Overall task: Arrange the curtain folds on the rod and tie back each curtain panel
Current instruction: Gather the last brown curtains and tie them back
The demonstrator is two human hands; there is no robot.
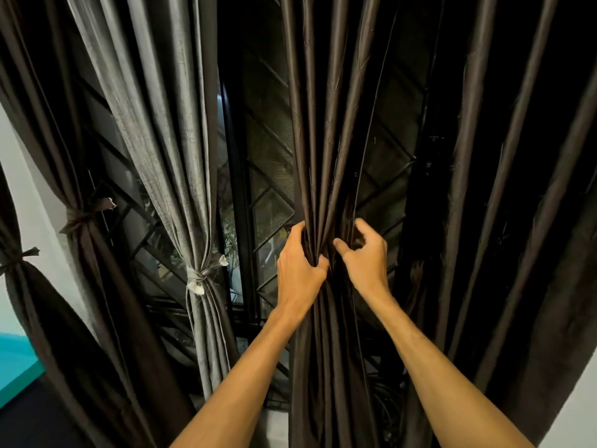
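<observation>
Two bare forearms rise from the bottom edge toward a dark brown, glossy curtain panel (326, 150) that hangs in the middle of the view. The left hand (298, 263) grips the panel's gathered pleats, thumb and fingers clamped tight around the bunched fabric. The right hand (365, 253) sits just beside it on the same bundle, fingers curled loosely and apart, thumb stretched toward the folds; whether its fingertips actually pinch cloth is hard to tell in the shadow. Above the hands the pleats fan upward out of frame.

To the right, a further mass of dark brown curtain fabric (504, 221) hangs loose in broad folds. A strip of white wall (575, 412) shows at the lower right corner.

To the left, a pale grey textured curtain panel (168, 124) is cinched with a knotted grey tie-back (202, 276). Farther left, a dark brown panel (84, 286) is bound by a brown fabric tie (80, 218), and at the left edge another brown panel (45, 302) carries its own tie (19, 257). A teal surface (16, 367) lies at the lower left against white wall.

Behind the curtains stands a black-framed window (239, 189) with a diagonal metal grille (268, 195); foliage shows dimly through the glass.
</observation>
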